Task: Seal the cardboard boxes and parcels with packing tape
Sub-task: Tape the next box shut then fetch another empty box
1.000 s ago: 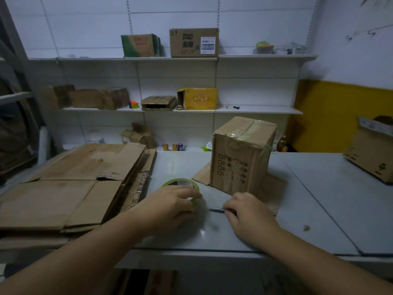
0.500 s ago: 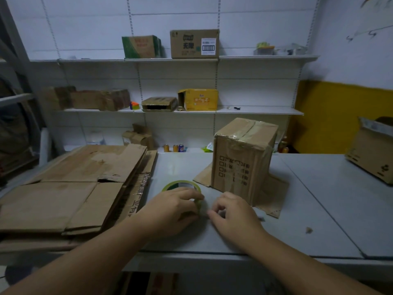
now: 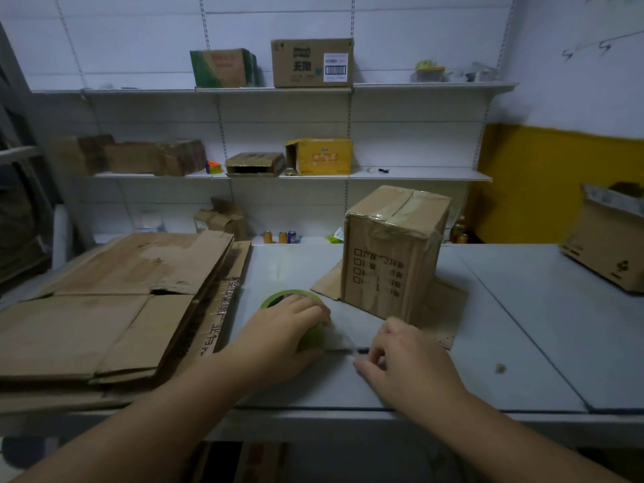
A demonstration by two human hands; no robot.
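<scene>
A green-rimmed roll of packing tape [image 3: 280,296] lies flat on the grey table [image 3: 522,325]. My left hand [image 3: 278,338] lies over it, fingers curled round its near side. My right hand [image 3: 407,359] is just right of the roll and pinches the loose tape end between thumb and fingers. A short clear strip [image 3: 339,340] stretches from roll to fingers. A small dark thin object [image 3: 363,351] lies by the fingertips. Behind stands an upright cardboard box [image 3: 390,259] with tape across its top seam, on a flat cardboard sheet [image 3: 449,308].
A stack of flattened cardboard [image 3: 115,301] covers the table's left part. Another brown box [image 3: 606,245] sits at the far right. Wall shelves behind hold several boxes [image 3: 312,62]. A small bit of debris [image 3: 500,368] lies on the table at right.
My right hand went left to the roll, then drew back to the right with the tape end, pulling out a short strip. My left hand stayed on the roll.
</scene>
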